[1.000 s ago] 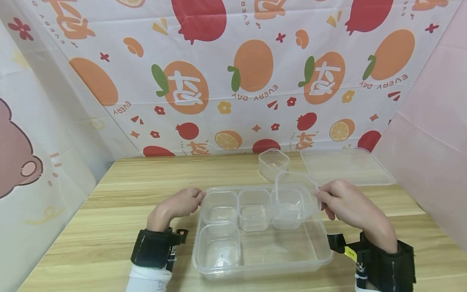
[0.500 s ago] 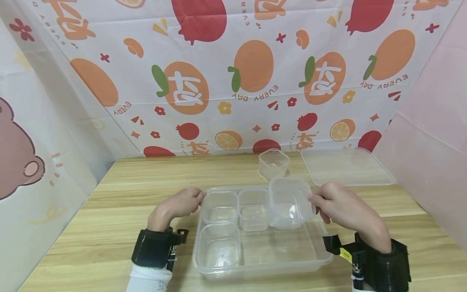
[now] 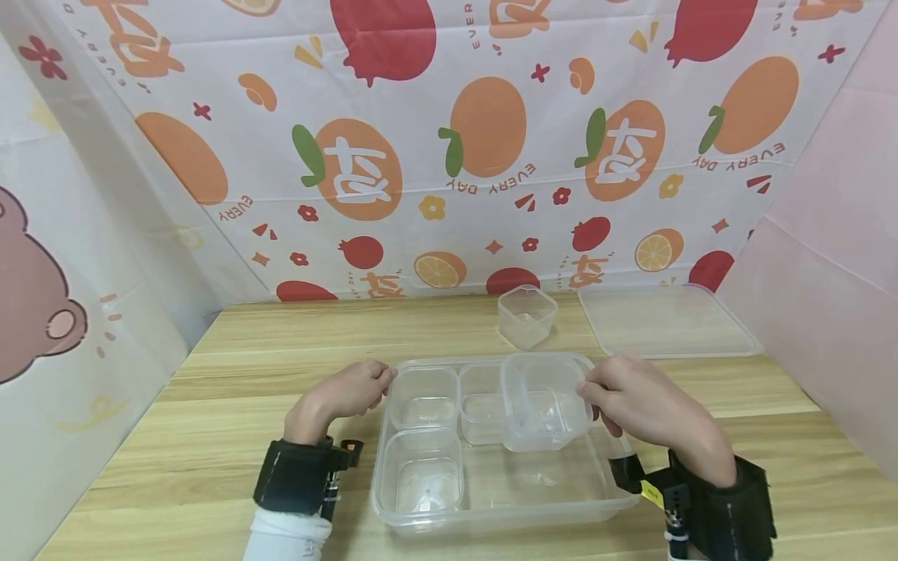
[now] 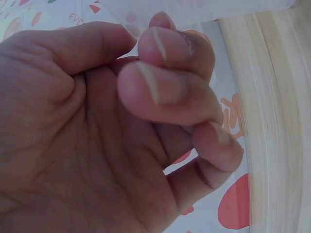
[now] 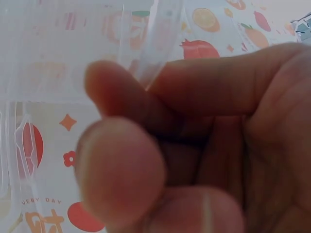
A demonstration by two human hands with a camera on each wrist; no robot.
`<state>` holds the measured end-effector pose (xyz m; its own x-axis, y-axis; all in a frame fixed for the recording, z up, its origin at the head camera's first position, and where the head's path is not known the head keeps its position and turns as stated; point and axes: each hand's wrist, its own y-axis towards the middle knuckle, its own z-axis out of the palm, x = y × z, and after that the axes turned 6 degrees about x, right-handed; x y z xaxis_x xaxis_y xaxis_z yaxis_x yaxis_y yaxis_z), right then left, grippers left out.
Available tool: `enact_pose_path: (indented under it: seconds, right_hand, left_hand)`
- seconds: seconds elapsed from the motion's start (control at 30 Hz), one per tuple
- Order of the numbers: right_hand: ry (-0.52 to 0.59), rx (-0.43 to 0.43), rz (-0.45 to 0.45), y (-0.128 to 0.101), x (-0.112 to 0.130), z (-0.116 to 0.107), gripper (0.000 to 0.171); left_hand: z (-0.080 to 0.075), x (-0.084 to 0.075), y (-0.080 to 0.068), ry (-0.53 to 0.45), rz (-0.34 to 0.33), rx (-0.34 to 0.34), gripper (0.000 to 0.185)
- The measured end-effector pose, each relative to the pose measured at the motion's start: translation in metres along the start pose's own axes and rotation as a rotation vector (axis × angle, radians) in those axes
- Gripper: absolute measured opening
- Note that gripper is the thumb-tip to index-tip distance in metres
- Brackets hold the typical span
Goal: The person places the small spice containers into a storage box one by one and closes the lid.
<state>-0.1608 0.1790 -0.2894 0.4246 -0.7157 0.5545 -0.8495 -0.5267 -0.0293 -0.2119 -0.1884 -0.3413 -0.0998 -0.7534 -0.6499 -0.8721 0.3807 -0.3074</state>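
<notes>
A large clear plastic box (image 3: 519, 510) stands on the wooden table. Clear small containers fill its back left (image 3: 423, 397), back middle (image 3: 480, 405) and front left (image 3: 424, 479). My left hand (image 3: 354, 387) pinches the box's back-left corner at the rim; in the left wrist view its thumb and index finger meet at a clear edge (image 4: 194, 12). My right hand (image 3: 645, 397) pinches the rim of another clear small container (image 3: 543, 401), tilted over the back right of the box. Whether another container lies beneath it, I cannot tell.
Behind the box, one more clear small container (image 3: 526, 315) stands on the table. A clear flat lid (image 3: 662, 319) lies at the back right. A fruit-patterned cloth (image 3: 449, 156) hangs along the table's back edge.
My right hand has moved left and slightly down with the small container, bringing it over the box's back-right part. My left hand has stayed at the corner.
</notes>
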Motion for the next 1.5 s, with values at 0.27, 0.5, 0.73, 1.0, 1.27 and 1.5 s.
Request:
enact_pose_path:
  seconds: [0.27, 0.5, 0.73, 1.0, 1.27, 1.5]
  right_hand:
    - [0.03, 0.052, 0.002, 0.002, 0.002, 0.003, 0.039]
    - [0.043, 0.074, -0.008, 0.002, 0.004, 0.004, 0.04]
    - [0.079, 0.108, -0.031, 0.004, 0.008, 0.006, 0.039]
    - [0.088, 0.132, -0.052, 0.005, 0.01, 0.009, 0.039]
    - [0.123, 0.164, -0.05, 0.007, 0.011, 0.011, 0.038]
    - [0.121, 0.174, -0.042, 0.008, 0.012, 0.012, 0.038]
  left_hand:
    - [0.0, 0.001, 0.0, 0.002, 0.009, 0.002, 0.03]
    - [0.0, 0.0, 0.0, -0.013, 0.01, 0.004, 0.03]
    - [0.0, -0.001, -0.001, -0.013, 0.01, 0.0, 0.03]
    - [0.0, -0.001, 0.0, -0.014, 0.009, 0.001, 0.03]
    - [-0.001, -0.001, -0.001, -0.022, 0.009, 0.003, 0.031]
    - [-0.002, -0.001, 0.0, -0.019, 0.004, 0.005, 0.031]
